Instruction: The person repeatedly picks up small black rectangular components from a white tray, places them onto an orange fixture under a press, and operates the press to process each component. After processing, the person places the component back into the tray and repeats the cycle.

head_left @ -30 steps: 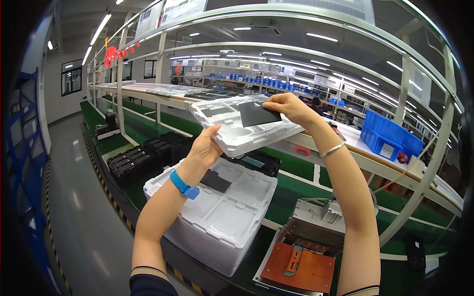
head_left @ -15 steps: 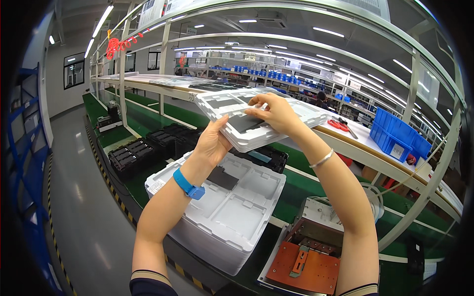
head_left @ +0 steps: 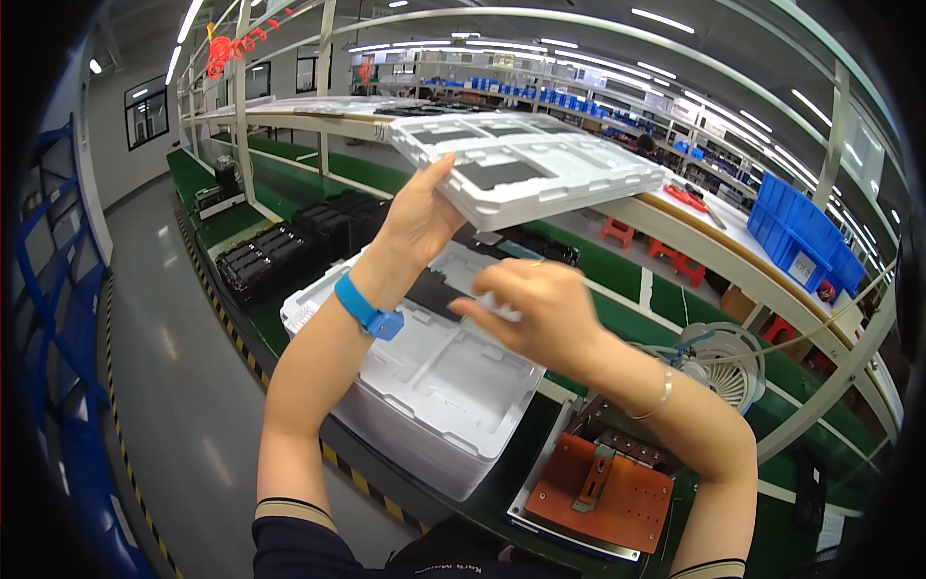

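Two hands: left hand [head_left: 420, 217] grips one raised white tray [head_left: 526, 166]; right hand [head_left: 531, 314] loosely curled, holding nothing.

a white foam tray [head_left: 526, 169] with moulded compartments, one holding a dark flat panel, is raised and tilted, gripped at its near edge by the left hand [head_left: 417, 217]. below the right hand [head_left: 531, 314] sits a stack of matching white foam trays [head_left: 424, 372].

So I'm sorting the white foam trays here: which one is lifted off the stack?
The white foam tray gripped at its edge by the left hand, raised near the shelf rail. The others sit stacked below on the bench.
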{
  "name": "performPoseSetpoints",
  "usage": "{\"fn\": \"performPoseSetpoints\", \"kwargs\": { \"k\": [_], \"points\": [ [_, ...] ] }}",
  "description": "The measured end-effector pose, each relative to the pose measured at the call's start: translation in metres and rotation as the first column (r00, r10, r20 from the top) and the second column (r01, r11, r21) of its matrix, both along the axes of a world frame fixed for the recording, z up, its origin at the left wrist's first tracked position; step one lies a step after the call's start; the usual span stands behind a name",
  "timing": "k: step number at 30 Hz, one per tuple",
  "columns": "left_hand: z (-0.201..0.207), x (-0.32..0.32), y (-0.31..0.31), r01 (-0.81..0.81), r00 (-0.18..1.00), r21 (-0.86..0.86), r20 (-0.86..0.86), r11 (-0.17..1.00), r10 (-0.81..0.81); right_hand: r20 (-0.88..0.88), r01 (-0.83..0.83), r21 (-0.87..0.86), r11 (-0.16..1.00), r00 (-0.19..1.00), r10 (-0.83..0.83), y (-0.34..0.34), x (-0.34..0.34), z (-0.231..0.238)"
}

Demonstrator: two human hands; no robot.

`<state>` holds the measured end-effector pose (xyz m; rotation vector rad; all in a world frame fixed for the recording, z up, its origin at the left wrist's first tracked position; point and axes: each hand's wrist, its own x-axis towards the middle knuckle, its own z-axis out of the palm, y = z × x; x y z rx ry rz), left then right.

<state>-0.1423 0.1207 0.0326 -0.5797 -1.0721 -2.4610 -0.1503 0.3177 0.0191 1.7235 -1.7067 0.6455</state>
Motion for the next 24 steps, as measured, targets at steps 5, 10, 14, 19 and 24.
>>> {"fn": "performPoseSetpoints", "kwargs": {
  "k": [5,10,14,19,24],
  "points": [
    [0.004,-0.001,0.008,-0.067,0.998,0.026,0.021,0.997,0.066,0.2,0.295,0.22,0.93,0.919,-0.34,-0.049,-0.012,-0.053],
    [0.002,0.003,0.001,-0.073,0.997,0.009,0.022,0.997,0.073,0.384,0.23,0.274,0.934,0.864,-0.326,-0.06,-0.007,-0.054],
    [0.0,0.0,0.001,-0.066,0.998,0.004,0.025,0.998,0.066,0.584,0.147,0.319,0.936,0.747,-0.316,-0.057,-0.018,-0.048],
    [0.001,-0.005,-0.001,-0.021,1.0,0.037,0.021,0.999,0.02,0.56,0.058,0.325,0.944,0.793,-0.242,-0.056,-0.03,-0.045],
    [0.004,-0.006,0.002,0.004,1.0,0.037,0.0,0.999,-0.004,0.51,-0.022,0.29,0.957,0.85,-0.135,-0.01,-0.027,-0.021]
  ]
}}
